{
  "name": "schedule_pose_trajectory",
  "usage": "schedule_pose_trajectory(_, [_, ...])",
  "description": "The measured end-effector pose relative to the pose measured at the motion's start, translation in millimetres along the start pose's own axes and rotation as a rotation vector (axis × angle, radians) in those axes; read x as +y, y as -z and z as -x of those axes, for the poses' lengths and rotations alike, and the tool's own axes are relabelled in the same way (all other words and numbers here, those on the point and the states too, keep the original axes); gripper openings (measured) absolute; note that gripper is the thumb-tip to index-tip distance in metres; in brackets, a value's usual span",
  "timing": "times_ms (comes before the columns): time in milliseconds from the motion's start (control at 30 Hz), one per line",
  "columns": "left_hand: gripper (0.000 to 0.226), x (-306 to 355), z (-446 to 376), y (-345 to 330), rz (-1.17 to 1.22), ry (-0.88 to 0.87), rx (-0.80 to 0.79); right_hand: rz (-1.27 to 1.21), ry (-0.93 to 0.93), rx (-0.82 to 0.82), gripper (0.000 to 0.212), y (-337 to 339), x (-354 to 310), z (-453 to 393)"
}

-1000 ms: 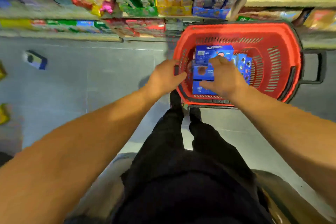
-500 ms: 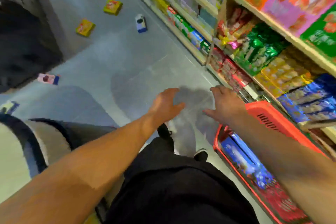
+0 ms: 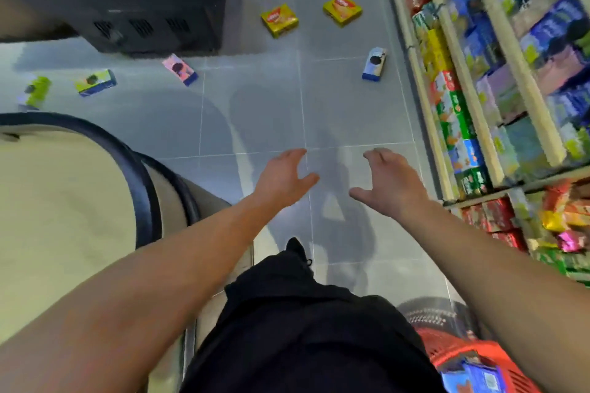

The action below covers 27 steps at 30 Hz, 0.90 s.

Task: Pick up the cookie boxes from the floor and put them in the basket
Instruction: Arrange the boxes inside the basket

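Several cookie boxes lie on the grey floor ahead: two yellow boxes (image 3: 279,20) (image 3: 342,9) far off, a blue box (image 3: 375,64) near the shelves, a pink box (image 3: 179,69), and two green-topped boxes (image 3: 95,82) (image 3: 35,93) at the left. My left hand (image 3: 285,177) and my right hand (image 3: 388,182) are stretched out over bare floor, fingers loosely spread, holding nothing. The red basket (image 3: 459,351) with blue boxes in it sits at the bottom right, behind my right arm.
Stocked shelves (image 3: 498,99) run along the right side of the aisle. A round beige stand with a black rim (image 3: 140,188) fills the left. A dark cabinet (image 3: 143,9) stands at the top left. My dark trousers and shoe (image 3: 297,249) are below.
One second ago both hands were over the basket setting a blue box in it. They have let go, and my view has swung left down the aisle, leaving the basket at the bottom right.
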<state>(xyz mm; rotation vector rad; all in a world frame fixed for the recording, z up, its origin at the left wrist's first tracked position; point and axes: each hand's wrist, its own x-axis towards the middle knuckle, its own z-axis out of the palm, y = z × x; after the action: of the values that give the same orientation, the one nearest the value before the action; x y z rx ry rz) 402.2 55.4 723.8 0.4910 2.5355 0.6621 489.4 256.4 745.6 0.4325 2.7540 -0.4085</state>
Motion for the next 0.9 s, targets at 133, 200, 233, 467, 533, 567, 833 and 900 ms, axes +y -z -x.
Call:
schedule_pose_trajectory(133, [0.067, -39.6, -38.0, 52.5, 0.027, 0.082, 0.066, 0.036, 0.094, -0.018, 0.085, 22.7, -53.7, -69.7])
schedule_pose_trajectory(200, [0.066, -57.0, -53.3, 76.4, 0.047, 0.134, 0.107, 0.041, 0.149, -0.035, 0.085, 32.6, -76.9, -101.3])
schedule_pose_trajectory(233, [0.066, -64.3, -62.2, 87.5, 0.047, 0.155, 0.126, 0.054, 0.176, -0.042, 0.085, 37.5, -86.7, -118.3])
schedule_pose_trajectory(467, [0.066, -109.3, -140.7, 148.7, 0.089, 0.320, 0.242, 0.127, 0.375, -0.076, 0.085, 63.2, -147.1, -257.8])
schedule_pose_trajectory(533, [0.066, -121.5, -173.3, 166.7, 0.105, 0.389, 0.289, 0.139, 0.444, -0.091, 0.086, 72.0, -166.3, -309.1])
schedule_pose_trajectory(567, [0.066, -124.4, -185.0, 174.8, 0.117, 0.417, 0.307, 0.148, 0.474, -0.095, 0.086, 77.1, -174.6, -328.6])
schedule_pose_trajectory(833, [0.066, -157.3, -259.0, 240.5, 0.285, 0.651, 0.492, 0.258, 0.725, -0.168, 0.084, 115.4, -266.1, -481.0])
schedule_pose_trajectory(900, [0.066, -177.6, -273.5, 257.1, 0.307, 0.694, 0.526, 0.293, 0.788, -0.178, 0.084, 115.9, -298.0, -511.2])
